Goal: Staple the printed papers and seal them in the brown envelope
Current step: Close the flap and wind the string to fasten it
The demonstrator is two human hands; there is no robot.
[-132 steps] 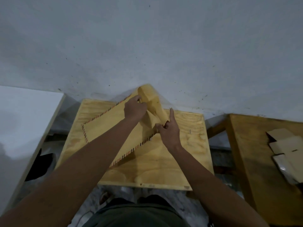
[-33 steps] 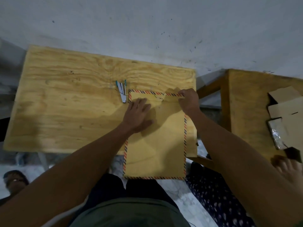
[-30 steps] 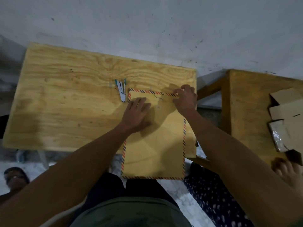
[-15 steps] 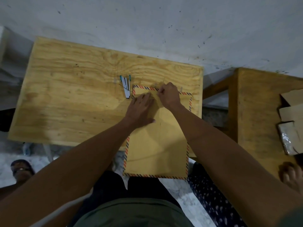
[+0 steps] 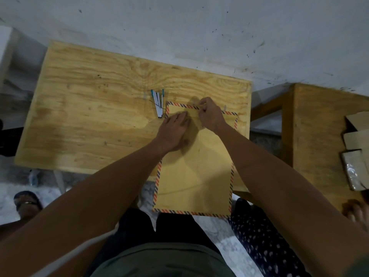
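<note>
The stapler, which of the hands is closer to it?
The left hand. It lies flat on the brown envelope, just right of the stapler. The right hand pinches the envelope's top edge, farther right.

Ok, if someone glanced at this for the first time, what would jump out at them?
First the brown envelope with its striped border, lying on the plywood table and overhanging the near edge. Next the two hands at its top: the left hand lies flat on it, the right hand pinches at the top edge. A stapler lies just left of the envelope.
</note>
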